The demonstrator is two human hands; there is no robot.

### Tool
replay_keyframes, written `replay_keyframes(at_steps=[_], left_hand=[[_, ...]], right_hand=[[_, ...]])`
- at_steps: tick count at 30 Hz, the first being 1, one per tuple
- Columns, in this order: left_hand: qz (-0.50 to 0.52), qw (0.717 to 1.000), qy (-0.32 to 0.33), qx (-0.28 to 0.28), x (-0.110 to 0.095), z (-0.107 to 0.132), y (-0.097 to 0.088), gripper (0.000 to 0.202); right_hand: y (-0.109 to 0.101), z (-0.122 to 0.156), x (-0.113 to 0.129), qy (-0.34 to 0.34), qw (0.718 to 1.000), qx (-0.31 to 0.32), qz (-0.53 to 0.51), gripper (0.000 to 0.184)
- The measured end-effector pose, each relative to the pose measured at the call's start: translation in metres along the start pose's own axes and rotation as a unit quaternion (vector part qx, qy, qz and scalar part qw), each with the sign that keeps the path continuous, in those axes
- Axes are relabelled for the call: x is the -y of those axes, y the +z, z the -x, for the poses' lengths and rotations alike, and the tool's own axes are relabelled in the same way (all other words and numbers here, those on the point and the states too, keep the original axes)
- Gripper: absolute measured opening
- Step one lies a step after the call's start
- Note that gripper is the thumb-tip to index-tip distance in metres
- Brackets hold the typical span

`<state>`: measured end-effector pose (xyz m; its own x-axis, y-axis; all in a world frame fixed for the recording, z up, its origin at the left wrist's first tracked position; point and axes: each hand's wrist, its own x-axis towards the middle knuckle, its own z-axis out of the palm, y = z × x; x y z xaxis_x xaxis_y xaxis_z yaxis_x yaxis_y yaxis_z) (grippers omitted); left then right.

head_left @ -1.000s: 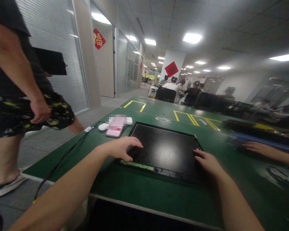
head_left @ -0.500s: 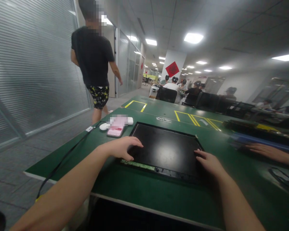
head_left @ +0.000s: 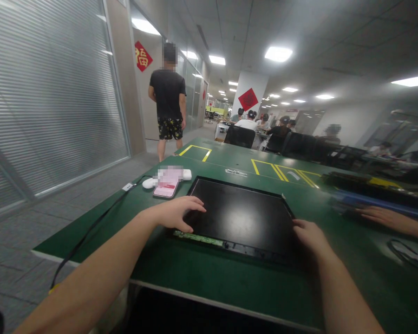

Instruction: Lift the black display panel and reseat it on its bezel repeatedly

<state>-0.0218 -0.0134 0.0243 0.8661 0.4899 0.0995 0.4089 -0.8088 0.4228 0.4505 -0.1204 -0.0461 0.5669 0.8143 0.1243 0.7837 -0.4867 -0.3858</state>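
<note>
A flat black display panel (head_left: 242, 215) lies on the green table (head_left: 209, 278), with a thin green circuit strip (head_left: 198, 238) along its near edge. My left hand (head_left: 176, 212) rests on the panel's near left corner, fingers curled loosely and spread over the edge. My right hand (head_left: 310, 236) sits at the near right corner, fingers bent against the panel's side. Neither hand lifts the panel off the table.
A pink phone (head_left: 166, 188) and a white charger with black cable (head_left: 97, 222) lie left of the panel. Another person's hand (head_left: 376, 214) rests at the right near dark parts. A person in black (head_left: 167, 99) walks down the aisle; seated people work beyond.
My right hand slid slightly right to the panel's corner edge. The person in the aisle walked further away. My left hand stayed in place.
</note>
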Motion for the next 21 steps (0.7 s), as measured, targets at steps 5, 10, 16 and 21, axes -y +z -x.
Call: replay_keyframes(at_steps=[5, 10, 16, 21], left_hand=[[0.015, 1.0, 0.024, -0.002, 0.002, -0.001, 0.002, 0.063], [0.013, 1.0, 0.025, 0.001, 0.001, -0.001, 0.002, 0.064], [0.015, 1.0, 0.023, 0.001, -0.001, -0.001, 0.001, 0.062], [-0.003, 0.999, -0.033, 0.006, 0.003, 0.0, 0.004, 0.059]], right_hand=[[0.006, -0.003, -0.005, 0.03, 0.998, 0.019, -0.055, 0.048], [0.007, -0.005, -0.011, 0.03, 0.996, 0.016, -0.088, 0.05], [0.008, -0.005, -0.015, 0.021, 0.993, 0.017, -0.111, 0.044], [0.007, -0.007, -0.015, 0.009, 0.993, 0.002, -0.119, 0.04]])
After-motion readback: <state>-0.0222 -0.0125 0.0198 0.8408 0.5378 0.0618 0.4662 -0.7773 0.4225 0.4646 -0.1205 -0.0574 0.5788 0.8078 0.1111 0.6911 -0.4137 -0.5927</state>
